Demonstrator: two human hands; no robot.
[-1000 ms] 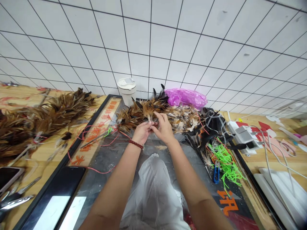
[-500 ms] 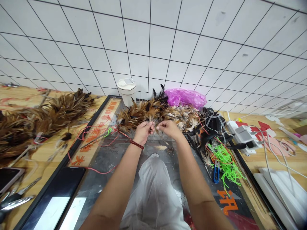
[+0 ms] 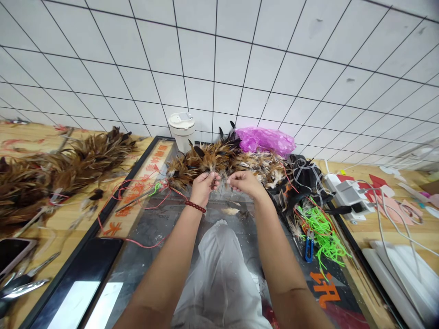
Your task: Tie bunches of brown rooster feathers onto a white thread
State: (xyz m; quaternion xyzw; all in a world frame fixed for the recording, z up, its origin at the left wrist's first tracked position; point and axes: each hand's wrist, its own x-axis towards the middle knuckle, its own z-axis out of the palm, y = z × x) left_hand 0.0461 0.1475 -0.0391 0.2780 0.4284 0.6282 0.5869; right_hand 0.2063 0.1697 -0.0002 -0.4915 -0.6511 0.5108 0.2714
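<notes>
My left hand [image 3: 204, 187], with a dark red bead bracelet [image 3: 195, 207] at the wrist, is closed in a pinch on a small bunch of brown feathers [image 3: 210, 161] that fans out above the thumb. Just to the right, my right hand [image 3: 246, 183] has its thumb and forefinger pressed together on a thin pale feather [image 3: 225, 179]. A narrow gap separates the two hands. Behind them lies a heap of brown and black feathers [image 3: 181, 167], with paler feathers [image 3: 264, 165] to its right. Below the hands, a loose cream feather [image 3: 230, 211] rests on the dark board.
A white lidded cup [image 3: 181, 130] and a purple plastic bag [image 3: 265, 139] stand against the tiled wall. Blue snips [image 3: 309, 249] lie beside green strings [image 3: 324, 230] at right. Phone [image 3: 85, 278], red cord [image 3: 144, 246] and long feather bundles [image 3: 68, 169] are left.
My right hand has shifted slightly right, widening the gap between the hands. The feather bunch in my left hand now fans upward more visibly.
</notes>
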